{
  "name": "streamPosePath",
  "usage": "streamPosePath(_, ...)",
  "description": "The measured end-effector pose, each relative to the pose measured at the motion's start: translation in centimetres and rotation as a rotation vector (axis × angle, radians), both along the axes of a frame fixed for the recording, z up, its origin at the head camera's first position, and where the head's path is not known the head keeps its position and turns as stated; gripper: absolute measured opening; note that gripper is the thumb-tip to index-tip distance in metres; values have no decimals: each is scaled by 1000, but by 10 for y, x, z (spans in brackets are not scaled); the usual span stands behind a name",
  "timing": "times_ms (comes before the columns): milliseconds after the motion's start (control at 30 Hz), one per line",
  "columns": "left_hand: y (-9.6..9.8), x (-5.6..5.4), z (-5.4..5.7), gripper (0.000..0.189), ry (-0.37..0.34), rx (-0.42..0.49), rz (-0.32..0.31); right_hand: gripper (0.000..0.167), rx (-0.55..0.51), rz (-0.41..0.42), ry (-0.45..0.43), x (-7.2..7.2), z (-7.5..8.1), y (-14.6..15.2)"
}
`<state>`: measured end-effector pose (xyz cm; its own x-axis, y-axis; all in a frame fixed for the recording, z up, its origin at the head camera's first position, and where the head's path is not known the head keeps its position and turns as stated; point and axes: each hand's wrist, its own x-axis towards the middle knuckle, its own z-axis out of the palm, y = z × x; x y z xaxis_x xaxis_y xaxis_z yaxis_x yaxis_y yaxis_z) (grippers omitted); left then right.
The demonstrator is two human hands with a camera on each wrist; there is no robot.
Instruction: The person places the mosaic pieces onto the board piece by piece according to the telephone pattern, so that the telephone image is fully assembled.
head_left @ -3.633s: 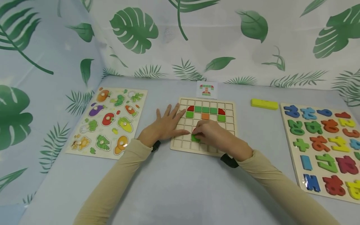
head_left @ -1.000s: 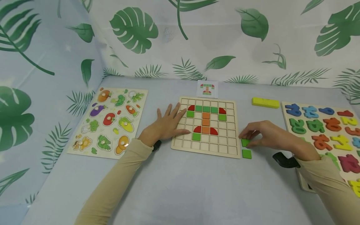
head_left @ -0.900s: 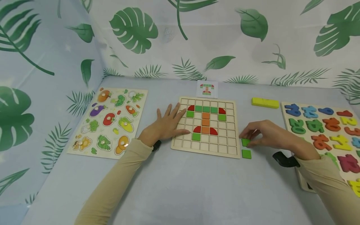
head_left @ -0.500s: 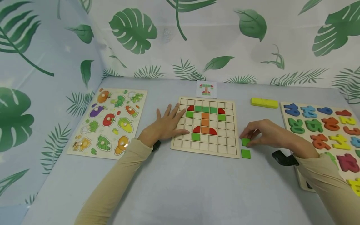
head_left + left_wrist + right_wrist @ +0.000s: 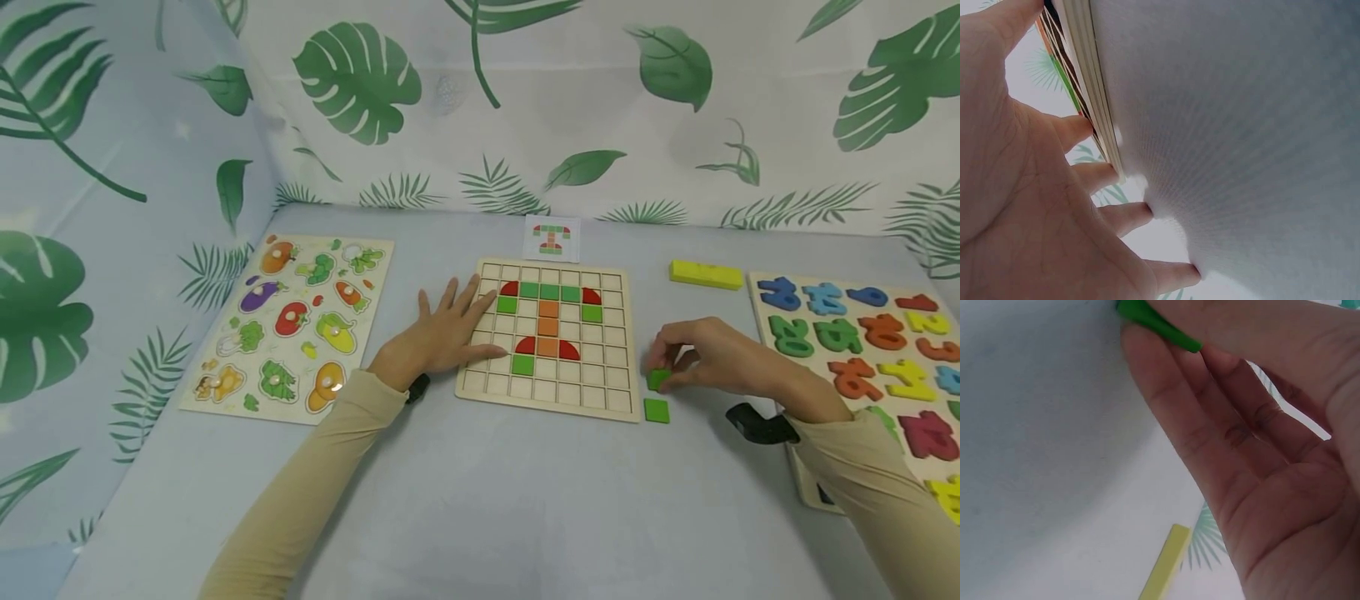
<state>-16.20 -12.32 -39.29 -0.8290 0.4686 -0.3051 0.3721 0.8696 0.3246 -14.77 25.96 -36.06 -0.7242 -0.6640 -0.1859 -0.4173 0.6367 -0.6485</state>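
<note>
My left hand point(image 5: 442, 329) lies with its fingers spread over the left edge of the wooden grid board point(image 5: 600, 383). On that board sit green, red and orange tiles, with a green square tile point(image 5: 522, 365) at the lower left of the pattern. To the right of the board, my right hand point(image 5: 708, 358) pinches a green square tile point(image 5: 659, 380) between thumb and fingers. The right wrist view shows the held tile point(image 5: 1154, 324) tilted, edge toward the camera. Just below it, another green square tile point(image 5: 657, 411) lies flat on the table.
A pattern card point(image 5: 552, 239) lies behind the board. Beyond my right hand is a yellow block point(image 5: 706, 275). A vegetable puzzle board point(image 5: 360, 287) stands at the left, a number puzzle board point(image 5: 817, 492) at the right, partly under my right forearm.
My right hand has left the board, where orange and red tiles now show, and gone right to the loose green tiles. One tile now tilts in its fingers. The left hand stays put.
</note>
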Motion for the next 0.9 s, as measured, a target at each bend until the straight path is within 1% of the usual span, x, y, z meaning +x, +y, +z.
streamPosePath(200,0,0,1,94,2,-6,-1,30,-15,27,70,-2,4,-5)
streamPosePath(300,-1,0,0,94,1,-5,-2,31,-31,22,105,-2,8,-10)
streamPosePath(567,-1,1,0,94,8,1,-9,28,-75,29,237,-3,20,-41)
streamPosePath(700,-1,1,0,94,8,2,-8,30,-129,60,300,-6,23,-58)
streamPosePath(800,-1,0,0,94,7,3,-8,31,-191,97,337,-8,23,-70)
streamPosePath(900,-1,0,0,94,5,1,-8,30,-227,118,345,-9,21,-81)
